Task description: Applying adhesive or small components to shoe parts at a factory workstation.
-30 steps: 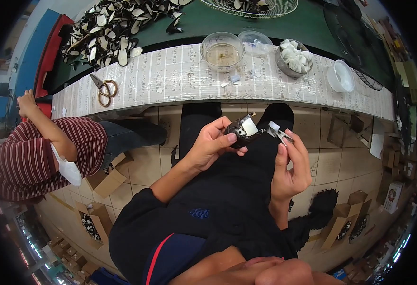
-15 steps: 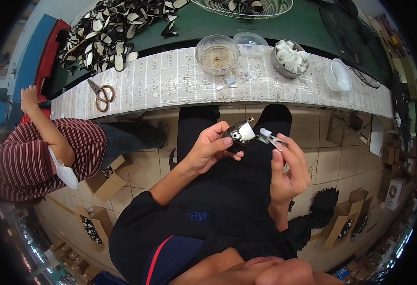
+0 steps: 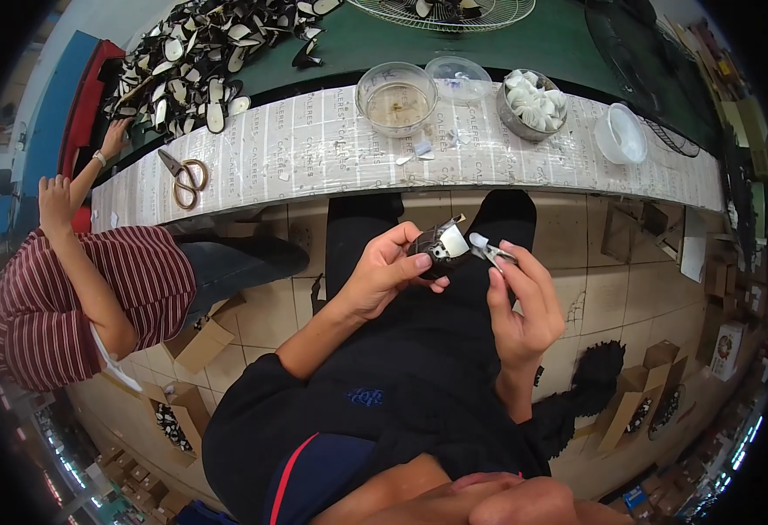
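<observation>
Above my lap, my left hand (image 3: 390, 271) is closed around a black-and-white shoe part (image 3: 446, 248), its pale face turned up between thumb and fingers. To its right, my right hand (image 3: 527, 306) pinches a small silver clip (image 3: 492, 252). A little white pad (image 3: 478, 239) sits at the clip's end, close to the pale face but seemingly just apart from it. My fingers partly hide both the shoe part and the clip.
Across the wrapped table edge (image 3: 314, 144) stand a clear bowl of liquid (image 3: 396, 101), a tub of white pads (image 3: 531, 105), a white plastic cup (image 3: 621, 135) and scissors (image 3: 183, 179). Black shoe parts (image 3: 200, 61) are heaped far left. A co-worker (image 3: 95, 297) is at left, near open boxes (image 3: 174, 420).
My right hand has shifted slightly left with the clip, bringing the pad nearer the shoe part. My left hand keeps its hold. The co-worker's second hand now reaches toward the pile.
</observation>
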Demonstrator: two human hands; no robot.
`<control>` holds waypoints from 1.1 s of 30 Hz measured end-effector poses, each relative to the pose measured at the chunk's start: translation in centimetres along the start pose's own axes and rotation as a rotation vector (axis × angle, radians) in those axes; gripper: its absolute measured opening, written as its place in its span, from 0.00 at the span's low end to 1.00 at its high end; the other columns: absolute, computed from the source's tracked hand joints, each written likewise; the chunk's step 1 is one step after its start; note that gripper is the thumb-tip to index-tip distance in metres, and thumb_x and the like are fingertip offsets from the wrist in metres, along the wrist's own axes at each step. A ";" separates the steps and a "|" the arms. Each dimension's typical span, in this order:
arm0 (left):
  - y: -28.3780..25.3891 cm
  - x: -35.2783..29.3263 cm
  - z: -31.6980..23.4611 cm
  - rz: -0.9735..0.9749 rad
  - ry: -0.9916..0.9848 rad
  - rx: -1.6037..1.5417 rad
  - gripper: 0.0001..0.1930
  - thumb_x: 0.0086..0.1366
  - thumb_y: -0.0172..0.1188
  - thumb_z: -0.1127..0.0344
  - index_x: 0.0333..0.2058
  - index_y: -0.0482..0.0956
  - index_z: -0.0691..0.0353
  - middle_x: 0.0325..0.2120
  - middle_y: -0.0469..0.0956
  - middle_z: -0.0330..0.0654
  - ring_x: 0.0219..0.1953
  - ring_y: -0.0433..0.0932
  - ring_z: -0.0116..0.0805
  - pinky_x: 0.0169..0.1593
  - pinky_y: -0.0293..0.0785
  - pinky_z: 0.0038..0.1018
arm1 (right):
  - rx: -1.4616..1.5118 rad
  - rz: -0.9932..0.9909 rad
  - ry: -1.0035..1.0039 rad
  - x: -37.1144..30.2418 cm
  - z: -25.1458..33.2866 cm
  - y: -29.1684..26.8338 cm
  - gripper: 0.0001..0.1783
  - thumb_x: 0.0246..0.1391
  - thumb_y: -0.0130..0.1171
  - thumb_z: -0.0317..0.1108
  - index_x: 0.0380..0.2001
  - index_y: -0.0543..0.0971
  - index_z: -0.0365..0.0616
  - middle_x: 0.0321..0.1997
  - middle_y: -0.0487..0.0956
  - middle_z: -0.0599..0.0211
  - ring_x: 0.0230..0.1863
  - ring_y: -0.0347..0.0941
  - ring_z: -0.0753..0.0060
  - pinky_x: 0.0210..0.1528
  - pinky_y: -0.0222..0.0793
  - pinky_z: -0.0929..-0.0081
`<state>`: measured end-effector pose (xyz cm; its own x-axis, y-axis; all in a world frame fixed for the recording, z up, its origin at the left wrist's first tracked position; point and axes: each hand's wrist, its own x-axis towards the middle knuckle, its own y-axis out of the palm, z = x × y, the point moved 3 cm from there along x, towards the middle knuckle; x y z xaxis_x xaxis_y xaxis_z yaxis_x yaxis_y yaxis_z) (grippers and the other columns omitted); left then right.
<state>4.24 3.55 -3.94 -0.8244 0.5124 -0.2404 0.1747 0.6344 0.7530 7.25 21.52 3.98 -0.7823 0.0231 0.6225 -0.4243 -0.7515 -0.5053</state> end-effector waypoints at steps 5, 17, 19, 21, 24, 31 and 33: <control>0.6 0.6 -0.5 -0.011 0.005 0.064 0.08 0.65 0.59 0.70 0.37 0.68 0.63 0.35 0.78 0.46 0.36 0.82 0.36 0.41 0.81 0.31 | -0.210 -0.151 0.165 0.6 -1.3 -0.9 0.08 0.49 0.63 0.18 0.35 0.80 0.33 0.40 0.81 0.54 0.30 0.76 0.69 0.27 0.71 0.79; 2.6 4.7 -7.4 0.096 0.154 0.406 0.11 0.63 0.62 0.70 0.40 0.70 0.65 0.32 0.77 0.40 0.36 0.78 0.26 0.42 0.76 0.23 | 0.053 -0.184 0.456 0.7 -5.5 -1.3 0.04 0.55 0.59 0.23 0.35 0.80 0.35 0.40 0.81 0.63 0.27 0.71 0.82 0.25 0.66 0.84; 3.9 8.2 -11.8 0.075 0.379 0.768 0.12 0.60 0.66 0.67 0.38 0.74 0.64 0.32 0.78 0.37 0.35 0.76 0.22 0.41 0.73 0.21 | 0.148 -0.199 0.510 0.8 -6.7 -0.7 0.04 0.56 0.58 0.24 0.34 0.80 0.35 0.40 0.81 0.64 0.24 0.70 0.83 0.25 0.65 0.85; 6.1 11.9 -17.7 -0.026 0.835 1.183 0.20 0.59 0.65 0.65 0.47 0.73 0.68 0.38 0.78 0.48 0.37 0.79 0.38 0.43 0.74 0.28 | 0.179 -0.189 0.500 2.0 -7.0 0.2 0.04 0.56 0.58 0.24 0.34 0.79 0.35 0.40 0.81 0.64 0.24 0.69 0.84 0.24 0.64 0.85; 5.9 14.9 -24.3 -0.388 1.295 1.451 0.26 0.59 0.64 0.62 0.52 0.70 0.70 0.52 0.72 0.55 0.53 0.71 0.52 0.56 0.68 0.36 | 0.187 -0.187 0.506 3.4 -6.4 1.3 0.04 0.57 0.58 0.25 0.34 0.79 0.35 0.39 0.82 0.65 0.23 0.69 0.84 0.24 0.63 0.86; -11.2 16.2 -26.2 -1.054 0.686 1.666 0.25 0.56 0.66 0.59 0.49 0.72 0.65 0.54 0.68 0.54 0.59 0.64 0.54 0.57 0.64 0.49 | 0.476 -0.222 0.711 2.1 -9.5 3.9 0.07 0.58 0.57 0.27 0.37 0.80 0.34 0.37 0.80 0.64 0.26 0.69 0.85 0.25 0.63 0.87; -17.1 16.8 -24.3 -1.141 0.447 1.815 0.26 0.55 0.67 0.58 0.49 0.73 0.64 0.55 0.66 0.53 0.60 0.62 0.55 0.57 0.59 0.58 | 0.563 -0.185 0.817 1.4 -10.7 4.4 0.08 0.59 0.57 0.28 0.38 0.80 0.34 0.35 0.80 0.65 0.26 0.69 0.85 0.26 0.63 0.87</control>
<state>-25.68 -12.78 -5.95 -0.9009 -0.3319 0.2797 -0.3868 0.3219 -0.8642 -0.61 25.28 -3.73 -0.8885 0.4568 -0.0445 -0.4586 -0.8876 0.0443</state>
